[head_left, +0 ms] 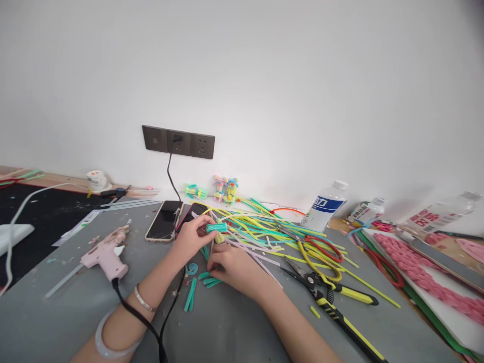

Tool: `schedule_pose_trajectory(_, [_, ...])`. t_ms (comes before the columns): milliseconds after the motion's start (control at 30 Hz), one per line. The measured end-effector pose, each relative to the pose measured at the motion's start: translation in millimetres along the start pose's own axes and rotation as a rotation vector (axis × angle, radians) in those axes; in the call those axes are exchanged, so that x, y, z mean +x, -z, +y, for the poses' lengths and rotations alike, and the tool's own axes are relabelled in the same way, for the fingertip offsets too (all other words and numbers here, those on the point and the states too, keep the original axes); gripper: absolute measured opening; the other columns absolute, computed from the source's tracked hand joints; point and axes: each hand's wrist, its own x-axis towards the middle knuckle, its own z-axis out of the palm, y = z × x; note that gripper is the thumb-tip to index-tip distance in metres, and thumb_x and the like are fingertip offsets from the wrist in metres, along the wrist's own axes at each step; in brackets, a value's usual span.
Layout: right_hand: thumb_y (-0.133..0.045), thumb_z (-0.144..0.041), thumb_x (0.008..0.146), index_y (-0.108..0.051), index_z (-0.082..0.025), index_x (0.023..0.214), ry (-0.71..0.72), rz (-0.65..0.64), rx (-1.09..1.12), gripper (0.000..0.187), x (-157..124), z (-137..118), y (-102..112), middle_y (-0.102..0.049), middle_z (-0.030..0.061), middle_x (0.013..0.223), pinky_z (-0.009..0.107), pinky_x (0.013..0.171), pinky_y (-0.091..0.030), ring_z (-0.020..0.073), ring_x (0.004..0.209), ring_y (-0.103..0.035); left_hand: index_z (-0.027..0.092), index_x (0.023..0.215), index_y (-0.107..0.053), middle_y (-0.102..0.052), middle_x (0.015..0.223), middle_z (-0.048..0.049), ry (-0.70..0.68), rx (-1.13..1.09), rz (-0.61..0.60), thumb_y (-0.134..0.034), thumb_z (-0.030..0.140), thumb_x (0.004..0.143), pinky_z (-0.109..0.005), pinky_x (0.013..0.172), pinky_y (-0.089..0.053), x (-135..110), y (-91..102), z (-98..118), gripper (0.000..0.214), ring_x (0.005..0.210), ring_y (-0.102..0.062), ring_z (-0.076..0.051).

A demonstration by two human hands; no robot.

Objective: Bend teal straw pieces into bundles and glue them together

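My left hand [193,236] pinches a small teal bundle of pipe cleaners [217,228] between thumb and fingers. A pale yellow fuzzy piece [219,238] sits just beneath that bundle. Close below, my right hand [235,266] has its fingers curled together, and what is in them, if anything, is hidden. By its fingertips lie folded teal pipe cleaner pieces [209,281]. A teal folded strip [190,295] and a teal coil [192,269] rest on the grey mat [227,333], left of the right hand.
Pipe cleaners [260,229] spread behind my hands. On the right are pliers [321,290], red-handled scissors [321,247] and a bottle [325,206]. To the left lie a pink glue gun [108,252] with its cable and a phone [163,222]. Small fuzzy figures [226,189] stand by the wall.
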Motion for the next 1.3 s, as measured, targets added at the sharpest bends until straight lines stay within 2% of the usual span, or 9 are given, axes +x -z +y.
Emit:
schedule_pose_trajectory(167, [-0.063, 0.0, 0.075, -0.066, -0.019, 0.077, -0.009, 0.093, 0.163, 0.019, -4.3, 9.1, -2.9, -0.061, 0.0007, 0.085, 0.024, 0.068, -0.042, 0.0151, 0.078, -0.057, 0.017, 0.093, -0.063, -0.071, 0.092, -0.0052, -0.004, 0.003, -0.013, -0.065, 0.029, 0.08, -0.025, 0.065, -0.055, -0.9, 0.1, 2.0, 0.017, 0.083, -0.068, -0.019])
schedule_pose_trajectory(333, [-0.062, -0.011, 0.081, -0.059, -0.02, 0.079, -0.093, 0.092, 0.665, 0.01, -16.1, 31.3, 13.0, -0.052, -0.0042, 0.072, 0.023, 0.058, -0.039, 0.0108, 0.062, -0.048, 0.017, 0.094, -0.063, -0.07, 0.091, -0.0055, -0.003, -0.016, -0.009, -0.065, 0.029, 0.081, -0.025, 0.064, -0.054, -1.6, -0.1, 4.2, 0.018, 0.082, -0.068, -0.018])
schedule_pose_trajectory(400, [-0.064, -0.019, 0.085, -0.06, -0.021, 0.089, -0.098, 0.129, 0.881, 0.006, -20.3, 39.6, 22.2, -0.053, -0.003, 0.077, 0.023, 0.06, -0.042, 0.0111, 0.064, -0.049, 0.017, 0.094, -0.063, -0.07, 0.091, -0.0056, -0.001, -0.021, -0.008, -0.066, 0.03, 0.081, -0.025, 0.065, -0.054, -2.0, -0.5, 5.0, 0.018, 0.082, -0.067, -0.018])
schedule_pose_trajectory(500, [-0.068, -0.03, 0.086, -0.061, -0.023, 0.108, -0.102, 0.243, 1.047, 0.024, -24.2, 48.8, 32.7, -0.056, 0.0003, 0.085, 0.025, 0.061, -0.047, 0.013, 0.07, -0.055, 0.018, 0.093, -0.062, -0.068, 0.091, -0.0053, 0.006, -0.029, -0.022, -0.066, 0.03, 0.081, -0.024, 0.063, -0.053, -2.9, -0.9, 6.7, 0.017, 0.076, -0.066, -0.016])
schedule_pose_trajectory(633, [-0.071, -0.037, 0.085, -0.06, -0.025, 0.117, -0.179, 0.473, 1.024, 0.037, -23.9, 54.1, 36.4, -0.054, -0.0013, 0.082, 0.025, 0.055, -0.047, 0.012, 0.063, -0.055, 0.018, 0.093, -0.061, -0.067, 0.093, -0.0047, 0.006, -0.026, -0.06, -0.066, 0.031, 0.082, -0.022, 0.058, -0.05, -4.3, -0.5, 9.7, 0.017, 0.066, -0.062, -0.013])
schedule_pose_trajectory(733, [-0.072, -0.041, 0.082, -0.06, -0.025, 0.115, -0.233, 0.55, 1.009, 0.039, -20.6, 54.4, 33.8, -0.056, -0.0023, 0.08, 0.026, 0.052, -0.046, 0.0119, 0.058, -0.058, 0.019, 0.093, -0.061, -0.067, 0.092, -0.0036, -0.029, -0.001, -0.066, -0.065, 0.027, 0.082, -0.022, 0.059, -0.05, -5.3, 0.3, 11.5, 0.015, 0.066, -0.061, -0.012])
schedule_pose_trajectory(833, [-0.077, -0.046, 0.076, -0.064, -0.022, 0.099, -0.277, 0.602, 1.036, 0.036, -16.8, 55.2, 29.0, -0.061, -0.0014, 0.076, 0.026, 0.052, -0.048, 0.0134, 0.057, -0.062, 0.019, 0.094, -0.06, -0.067, 0.09, -0.0021, -0.059, 0.064, -0.059, -0.064, 0.023, 0.081, -0.022, 0.06, -0.049, -5.6, 1.0, 12.3, 0.014, 0.063, -0.06, -0.011])
schedule_pose_trajectory(1033, [-0.079, -0.053, 0.071, -0.07, -0.019, 0.092, -0.381, 0.588, 1.104, 0.041, -13.4, 60.4, 21.2, -0.072, 0.0051, 0.072, 0.03, 0.059, -0.053, 0.0219, 0.068, -0.071, 0.021, 0.09, -0.058, -0.066, 0.091, -0.0003, -0.123, 0.195, -0.039, -0.061, 0.018, 0.08, -0.021, 0.057, -0.048, -4.3, 0.7, 10.7, 0.011, 0.056, -0.055, -0.008])
schedule_pose_trajectory(1300, [-0.082, -0.052, 0.068, -0.071, -0.02, 0.078, -0.351, 0.657, 1.035, 0.036, -10.7, 62.0, 16.1, -0.066, 0.002, 0.066, 0.029, 0.059, -0.049, 0.0168, 0.062, -0.059, 0.02, 0.091, -0.059, -0.065, 0.094, -0.0025, -0.107, 0.122, -0.024, -0.062, 0.02, 0.08, -0.021, 0.058, -0.054, -4.3, 0.7, 14.2, 0.011, 0.064, -0.06, -0.011])
